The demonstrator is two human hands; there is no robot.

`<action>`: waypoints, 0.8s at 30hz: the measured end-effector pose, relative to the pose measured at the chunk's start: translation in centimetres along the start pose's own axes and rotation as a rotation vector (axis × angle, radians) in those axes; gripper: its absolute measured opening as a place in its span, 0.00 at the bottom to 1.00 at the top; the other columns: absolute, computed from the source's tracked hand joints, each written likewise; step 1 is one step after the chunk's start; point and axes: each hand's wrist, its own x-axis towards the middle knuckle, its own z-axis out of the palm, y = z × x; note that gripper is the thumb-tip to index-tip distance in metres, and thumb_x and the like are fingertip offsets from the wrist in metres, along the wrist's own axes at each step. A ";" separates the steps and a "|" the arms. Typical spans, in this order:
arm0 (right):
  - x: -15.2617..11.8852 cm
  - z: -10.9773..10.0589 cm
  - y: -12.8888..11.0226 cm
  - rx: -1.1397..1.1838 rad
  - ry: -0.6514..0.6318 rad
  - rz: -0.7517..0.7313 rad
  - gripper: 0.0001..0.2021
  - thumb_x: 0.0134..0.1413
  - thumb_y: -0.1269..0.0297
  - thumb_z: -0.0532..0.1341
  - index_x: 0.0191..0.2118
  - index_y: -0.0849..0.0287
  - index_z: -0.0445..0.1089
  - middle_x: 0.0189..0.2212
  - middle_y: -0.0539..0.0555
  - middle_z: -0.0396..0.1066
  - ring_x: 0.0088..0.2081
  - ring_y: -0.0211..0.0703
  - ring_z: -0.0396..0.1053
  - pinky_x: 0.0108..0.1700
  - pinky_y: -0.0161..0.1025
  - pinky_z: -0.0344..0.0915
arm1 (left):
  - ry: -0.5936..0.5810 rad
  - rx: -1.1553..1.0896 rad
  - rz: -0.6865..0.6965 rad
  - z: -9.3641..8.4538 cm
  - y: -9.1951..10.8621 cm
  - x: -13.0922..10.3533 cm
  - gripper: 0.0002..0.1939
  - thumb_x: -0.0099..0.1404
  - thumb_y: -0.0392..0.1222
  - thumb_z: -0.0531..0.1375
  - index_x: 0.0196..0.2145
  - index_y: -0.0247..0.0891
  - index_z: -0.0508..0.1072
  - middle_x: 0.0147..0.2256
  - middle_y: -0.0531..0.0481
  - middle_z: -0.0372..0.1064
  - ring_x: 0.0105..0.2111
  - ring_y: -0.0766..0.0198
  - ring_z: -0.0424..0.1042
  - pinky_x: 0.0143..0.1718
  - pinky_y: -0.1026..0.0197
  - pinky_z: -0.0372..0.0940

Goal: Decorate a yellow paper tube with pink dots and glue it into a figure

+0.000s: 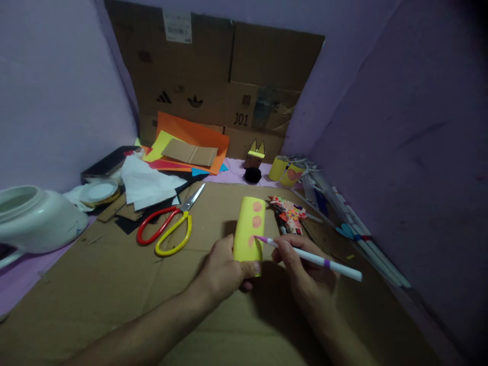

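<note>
My left hand grips the lower end of a yellow paper tube, its thumb across the front. Three orange-pink round spots run down the tube's right side. In my right hand is a white felt-tip pen with a purple tip and band. The pen's tip meets the lowest spot, or hovers just over it; I cannot tell which. Just beyond my right hand lies a floral-patterned pouch with pencils or pens in it. Scissors with one red and one yellow handle lie left of the tube.
A white ceramic pot lies at the left. Behind the scissors are white tissue and orange paper. Two yellow rolls and a small eared box stand at the back. Rolled paper sticks line the right wall.
</note>
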 end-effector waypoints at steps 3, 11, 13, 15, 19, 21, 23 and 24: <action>0.0 -0.1 0.1 -0.001 -0.014 0.000 0.08 0.55 0.64 0.60 0.26 0.58 0.71 0.16 0.47 0.69 0.18 0.34 0.66 0.20 0.28 0.61 | 0.004 0.020 -0.005 0.0 0.0 0.0 0.17 0.45 0.31 0.63 0.35 0.32 0.67 0.24 0.52 0.67 0.21 0.67 0.67 0.17 0.66 0.65; 0.0 0.0 0.0 -0.001 0.007 0.001 0.08 0.55 0.64 0.60 0.26 0.58 0.71 0.16 0.47 0.69 0.18 0.34 0.66 0.20 0.28 0.62 | -0.002 0.035 -0.003 0.1 0.3 -0.1 0.16 0.47 0.30 0.62 0.36 0.31 0.66 0.24 0.53 0.66 0.20 0.69 0.66 0.17 0.67 0.64; 0.0 -0.1 -0.2 -0.003 -0.003 0.004 0.09 0.55 0.64 0.59 0.25 0.58 0.71 0.15 0.47 0.69 0.18 0.34 0.65 0.19 0.28 0.61 | 0.001 0.036 -0.007 0.1 0.2 -0.1 0.16 0.47 0.30 0.62 0.36 0.31 0.66 0.24 0.53 0.66 0.20 0.69 0.66 0.17 0.67 0.64; 0.0 0.0 -0.2 -0.002 0.003 0.001 0.09 0.54 0.63 0.59 0.25 0.58 0.71 0.15 0.47 0.69 0.18 0.34 0.66 0.19 0.28 0.61 | -0.003 0.030 0.000 0.1 0.2 -0.1 0.17 0.47 0.30 0.62 0.36 0.31 0.66 0.25 0.52 0.67 0.21 0.68 0.67 0.17 0.66 0.65; 0.0 0.0 -0.3 -0.001 0.016 0.001 0.09 0.54 0.63 0.59 0.26 0.58 0.71 0.15 0.47 0.69 0.18 0.34 0.66 0.19 0.28 0.61 | -0.006 0.033 0.022 0.0 0.0 -0.2 0.17 0.46 0.30 0.62 0.37 0.32 0.66 0.26 0.51 0.67 0.22 0.67 0.67 0.18 0.65 0.65; -0.1 -0.1 -0.3 -0.012 -0.004 0.012 0.10 0.54 0.62 0.59 0.25 0.58 0.71 0.15 0.47 0.68 0.17 0.34 0.65 0.19 0.28 0.60 | -0.002 0.032 0.014 0.0 0.0 -0.2 0.17 0.46 0.30 0.62 0.37 0.31 0.66 0.26 0.51 0.67 0.22 0.67 0.67 0.18 0.66 0.65; -0.2 -0.2 -0.3 -0.023 -0.028 0.019 0.11 0.55 0.62 0.59 0.24 0.58 0.70 0.14 0.47 0.68 0.17 0.34 0.64 0.18 0.28 0.59 | -0.003 0.034 0.001 0.1 0.1 -0.1 0.17 0.46 0.30 0.62 0.36 0.31 0.66 0.26 0.51 0.67 0.22 0.67 0.67 0.17 0.66 0.65; -0.2 -0.3 -0.3 -0.028 -0.043 0.021 0.11 0.55 0.61 0.59 0.24 0.58 0.70 0.14 0.47 0.68 0.17 0.34 0.64 0.18 0.28 0.58 | -0.004 0.038 -0.006 0.1 0.1 -0.1 0.17 0.46 0.30 0.62 0.36 0.31 0.66 0.26 0.50 0.68 0.22 0.67 0.67 0.18 0.66 0.65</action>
